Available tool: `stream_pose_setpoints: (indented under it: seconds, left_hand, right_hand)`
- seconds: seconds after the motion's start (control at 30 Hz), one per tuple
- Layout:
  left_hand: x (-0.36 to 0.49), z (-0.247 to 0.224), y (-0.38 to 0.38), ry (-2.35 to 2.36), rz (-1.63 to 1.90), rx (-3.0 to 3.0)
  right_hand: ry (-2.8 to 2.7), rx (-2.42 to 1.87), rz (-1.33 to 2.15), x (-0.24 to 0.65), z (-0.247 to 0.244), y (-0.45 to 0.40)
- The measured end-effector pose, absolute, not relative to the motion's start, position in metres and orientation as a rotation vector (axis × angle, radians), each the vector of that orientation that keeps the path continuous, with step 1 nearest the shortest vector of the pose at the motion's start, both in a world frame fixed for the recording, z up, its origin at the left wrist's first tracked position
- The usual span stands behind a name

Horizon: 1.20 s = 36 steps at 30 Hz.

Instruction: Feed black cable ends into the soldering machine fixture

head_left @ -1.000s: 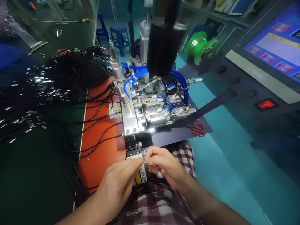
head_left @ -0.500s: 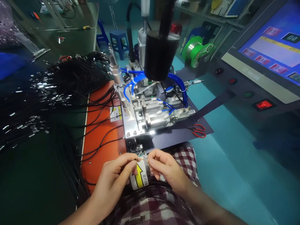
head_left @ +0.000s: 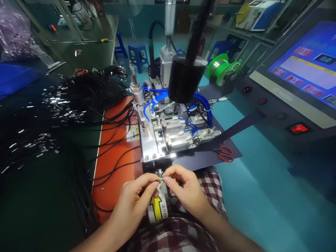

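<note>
Thin wires (head_left: 162,178), whitish and greenish, run between the fingertips of both hands. My left hand (head_left: 140,196) pinches them from the left, thumb against forefinger. From the right, my right hand (head_left: 183,185) holds their other side in a pinch, its fingertips close to those of my left hand. Both hands are above a white label with a yellow arrow (head_left: 156,209), at the near end of the metal machine (head_left: 170,140). How the fine wire ends lie is too small to tell.
Black cables (head_left: 97,87) with shiny ends pile up at the left, some crossing the orange plate (head_left: 115,157). Red-handled scissors (head_left: 225,154) lie right of the machine. A black cylinder (head_left: 185,78) hangs above it. A screen panel (head_left: 301,70) stands at the right, a green spool (head_left: 223,68) behind.
My right fingertips have moved in against my left ones and now pinch the wires. The whole view has shifted a little, with the machine lower and further right.
</note>
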<state>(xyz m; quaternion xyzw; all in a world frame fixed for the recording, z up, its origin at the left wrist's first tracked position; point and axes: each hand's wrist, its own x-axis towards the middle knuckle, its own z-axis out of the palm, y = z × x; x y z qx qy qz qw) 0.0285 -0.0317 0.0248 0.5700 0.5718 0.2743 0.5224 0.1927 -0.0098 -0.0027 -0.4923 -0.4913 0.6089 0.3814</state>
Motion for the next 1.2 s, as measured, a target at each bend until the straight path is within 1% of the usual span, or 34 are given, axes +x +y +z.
stream_pose_setpoints:
  seconds: [0.47, 0.73, 0.97, 1.1, 1.2]
  left_hand:
    - [0.030, 0.026, -0.027, 1.357, 0.673, 1.336]
    - [0.029, 0.021, -0.029, 1.357, 0.681, 1.369]
    - [0.029, 0.020, -0.035, 1.371, 0.680, 1.454]
    - [0.030, 0.022, -0.034, 1.368, 0.664, 1.571]
    - [0.030, 0.022, -0.034, 1.366, 0.655, 1.641]
  right_hand:
    - [-0.963, -1.101, 1.781, 0.188, -0.013, -0.008]
    - [-1.073, -1.149, 1.708, 0.185, -0.009, -0.016]
    - [-1.141, -1.137, 1.707, 0.202, -0.004, -0.008]
    - [-1.277, -1.169, 1.621, 0.206, 0.000, -0.004]
    - [-1.412, -1.213, 1.489, 0.203, 0.002, -0.005]
